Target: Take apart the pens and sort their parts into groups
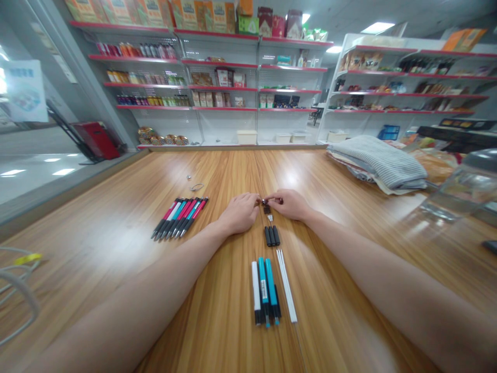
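My left hand (pixel 240 211) rests on the table with its fingers bent together, their tips at a small cluster of shiny and dark pen parts (pixel 266 206). From the other side, my right hand (pixel 290 203) reaches the same cluster with thumb and forefinger close together. What either hand pinches is too small to make out. Just below lie small whitish pieces (pixel 270 218) and three black pen grips (pixel 272 236) side by side. Nearer me are one white pen barrel (pixel 255 287), two blue pen barrels (pixel 263 282) and a bundle of thin white refills (pixel 286 285).
A row of several assembled pens (pixel 180 217) lies left of my left hand, with a small ring (pixel 197 187) behind it. Folded striped cloth (pixel 382 163) and a clear container (pixel 460 181) stand at right. A pale cable (pixel 19 290) loops at left. Stocked shelves stand beyond the table.
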`<control>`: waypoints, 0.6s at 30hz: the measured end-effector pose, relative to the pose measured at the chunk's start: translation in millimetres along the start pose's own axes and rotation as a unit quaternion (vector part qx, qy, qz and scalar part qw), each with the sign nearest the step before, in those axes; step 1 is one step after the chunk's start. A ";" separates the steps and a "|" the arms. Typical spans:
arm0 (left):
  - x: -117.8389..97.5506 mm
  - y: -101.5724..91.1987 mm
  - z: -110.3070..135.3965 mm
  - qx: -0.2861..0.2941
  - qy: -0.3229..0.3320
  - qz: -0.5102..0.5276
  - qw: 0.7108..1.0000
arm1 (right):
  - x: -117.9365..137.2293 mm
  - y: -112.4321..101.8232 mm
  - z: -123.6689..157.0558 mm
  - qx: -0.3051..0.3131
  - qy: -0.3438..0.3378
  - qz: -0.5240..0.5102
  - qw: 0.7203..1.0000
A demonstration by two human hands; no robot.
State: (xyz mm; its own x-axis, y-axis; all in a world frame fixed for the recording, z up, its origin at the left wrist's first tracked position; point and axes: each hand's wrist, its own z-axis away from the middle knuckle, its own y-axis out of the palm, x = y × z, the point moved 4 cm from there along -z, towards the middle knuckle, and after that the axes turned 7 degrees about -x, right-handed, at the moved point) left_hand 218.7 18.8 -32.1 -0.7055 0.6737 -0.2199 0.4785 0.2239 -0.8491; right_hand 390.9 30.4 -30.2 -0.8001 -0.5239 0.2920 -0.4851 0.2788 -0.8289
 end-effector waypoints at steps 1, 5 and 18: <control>-0.1 -0.2 -0.1 -0.001 0.001 0.001 1.000 | -0.3 0.1 0.0 0.000 0.001 -0.001 1.000; -1.4 -1.6 0.0 -0.002 0.004 0.007 1.000 | -0.3 0.3 0.2 0.004 0.007 -0.006 1.000; -3.4 -3.3 0.1 0.000 0.018 0.013 1.000 | 1.2 -1.2 -0.4 0.003 0.003 -0.002 1.000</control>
State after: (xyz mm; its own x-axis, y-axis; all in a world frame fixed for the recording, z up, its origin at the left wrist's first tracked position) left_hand 219.4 15.7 -28.5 -0.6730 0.7049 -0.2240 0.4969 0.2065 -0.8429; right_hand 390.4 29.7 -28.7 -0.8008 -0.5197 0.2976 -0.4854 0.2722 -0.8309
